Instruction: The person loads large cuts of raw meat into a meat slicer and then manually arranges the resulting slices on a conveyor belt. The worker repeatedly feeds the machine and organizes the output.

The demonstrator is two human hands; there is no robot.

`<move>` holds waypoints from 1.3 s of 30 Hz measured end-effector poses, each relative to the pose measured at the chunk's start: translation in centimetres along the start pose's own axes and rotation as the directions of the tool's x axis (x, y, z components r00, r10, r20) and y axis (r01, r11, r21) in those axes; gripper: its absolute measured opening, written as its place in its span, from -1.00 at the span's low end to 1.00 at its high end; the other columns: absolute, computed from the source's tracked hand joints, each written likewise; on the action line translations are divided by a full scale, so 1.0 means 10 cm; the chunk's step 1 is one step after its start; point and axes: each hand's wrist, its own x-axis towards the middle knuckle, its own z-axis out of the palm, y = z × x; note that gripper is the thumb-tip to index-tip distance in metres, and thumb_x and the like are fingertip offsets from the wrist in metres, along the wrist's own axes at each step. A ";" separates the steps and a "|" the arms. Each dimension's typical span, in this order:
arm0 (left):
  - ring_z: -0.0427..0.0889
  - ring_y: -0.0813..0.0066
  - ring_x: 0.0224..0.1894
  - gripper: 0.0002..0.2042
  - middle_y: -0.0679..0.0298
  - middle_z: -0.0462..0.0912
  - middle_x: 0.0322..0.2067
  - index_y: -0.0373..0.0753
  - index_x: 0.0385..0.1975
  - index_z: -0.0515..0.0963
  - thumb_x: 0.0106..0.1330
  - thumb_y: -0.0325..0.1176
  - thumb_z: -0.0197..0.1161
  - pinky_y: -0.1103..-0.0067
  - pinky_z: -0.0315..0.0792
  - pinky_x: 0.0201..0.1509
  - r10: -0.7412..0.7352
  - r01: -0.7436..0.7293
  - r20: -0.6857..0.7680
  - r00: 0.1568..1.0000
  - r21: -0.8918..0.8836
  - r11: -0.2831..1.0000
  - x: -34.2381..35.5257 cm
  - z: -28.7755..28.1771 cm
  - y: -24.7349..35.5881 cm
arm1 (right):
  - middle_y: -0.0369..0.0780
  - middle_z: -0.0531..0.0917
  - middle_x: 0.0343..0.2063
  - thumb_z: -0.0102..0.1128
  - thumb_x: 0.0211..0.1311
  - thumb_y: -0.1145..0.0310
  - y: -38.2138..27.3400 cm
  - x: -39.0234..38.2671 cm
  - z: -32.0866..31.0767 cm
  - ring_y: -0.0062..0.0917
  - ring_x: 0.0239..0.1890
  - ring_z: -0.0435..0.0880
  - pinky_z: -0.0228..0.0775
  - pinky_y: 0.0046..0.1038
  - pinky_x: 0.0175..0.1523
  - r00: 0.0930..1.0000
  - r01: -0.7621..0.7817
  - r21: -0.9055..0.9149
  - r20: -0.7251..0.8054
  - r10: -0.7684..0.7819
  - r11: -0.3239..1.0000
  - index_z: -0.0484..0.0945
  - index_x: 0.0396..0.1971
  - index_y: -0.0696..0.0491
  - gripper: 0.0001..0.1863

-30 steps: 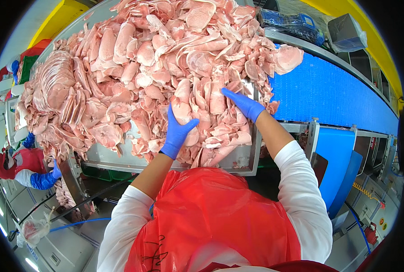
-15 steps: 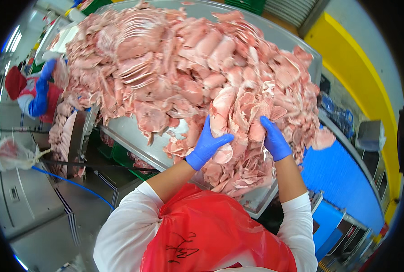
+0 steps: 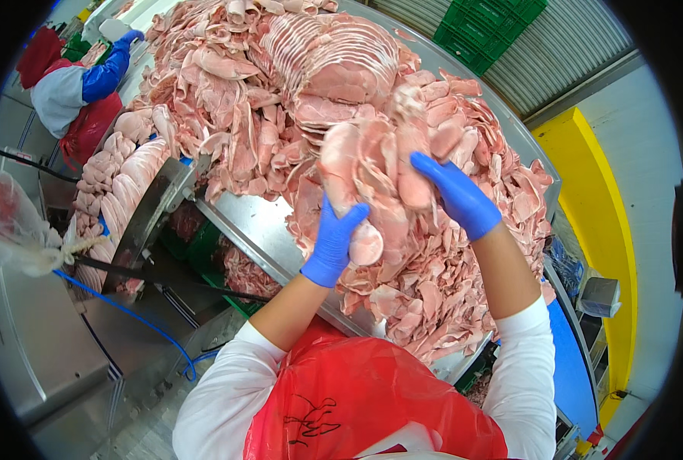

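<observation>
Between my two blue-gloved hands is a bunch of pale pink meat slices (image 3: 376, 172), lifted over a large heap of sliced meat (image 3: 441, 284). My left hand (image 3: 332, 239) grips the bunch from its near left side, thumb across a rounded piece. From the right, my right hand (image 3: 458, 195) holds the same bunch, its fingers partly hidden behind the slices. Beyond my hands, a fanned row of thin, even slices (image 3: 334, 57) lies on top of the heap. The heap rests on a metal table (image 3: 253, 226), whose bare surface shows at the left.
At the left, a conveyor (image 3: 153, 222) carries overlapping meat slices, with a co-worker (image 3: 77, 96) in red and blue beyond it. Green crates (image 3: 483, 31) stand at the far right. A tied plastic bag (image 3: 16, 218) hangs at the left edge. A yellow barrier (image 3: 602, 199) runs along the right.
My hands have carried the bunch of slices a little left and away from me across the heap. The view has shifted, so the fanned slices and green crates show more fully.
</observation>
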 end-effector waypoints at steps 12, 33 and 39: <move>0.67 0.46 -0.19 -0.70 0.36 0.64 -0.16 -0.06 0.13 0.52 0.51 -0.14 0.23 0.47 0.61 -0.12 0.291 -0.259 0.100 0.952 -0.251 0.933 2.18 -0.08 2.08 | -0.06 0.61 0.18 0.06 0.44 -0.19 -2.08 1.84 0.98 -0.39 0.18 0.59 0.31 -0.31 0.40 0.965 0.188 -0.523 -0.059 -0.256 0.831 0.41 0.30 0.28 -0.20; -0.01 -0.48 0.51 0.17 -0.47 -0.29 0.49 -0.21 0.51 0.12 -0.06 0.20 0.62 0.05 0.22 0.50 0.725 -0.381 0.402 0.560 0.901 -0.205 3.00 0.42 1.79 | -0.09 0.48 0.34 0.20 0.49 0.21 1.50 -1.49 -0.63 -0.33 0.36 0.47 0.35 -0.31 0.37 0.673 -0.059 -0.310 -0.714 -0.192 0.949 0.32 0.44 0.08 -0.39; 0.28 -0.35 0.43 -0.01 -0.28 -0.19 0.54 -0.08 0.47 0.27 0.05 0.25 0.48 0.14 0.33 0.43 0.625 -0.246 0.355 0.696 0.935 -0.256 3.39 0.80 2.12 | -0.12 0.48 0.34 0.11 0.55 0.27 1.92 -2.06 -0.56 -0.44 0.36 0.46 0.26 -0.39 0.43 0.604 -0.168 -0.289 -0.785 -0.133 0.943 0.32 0.43 0.14 -0.45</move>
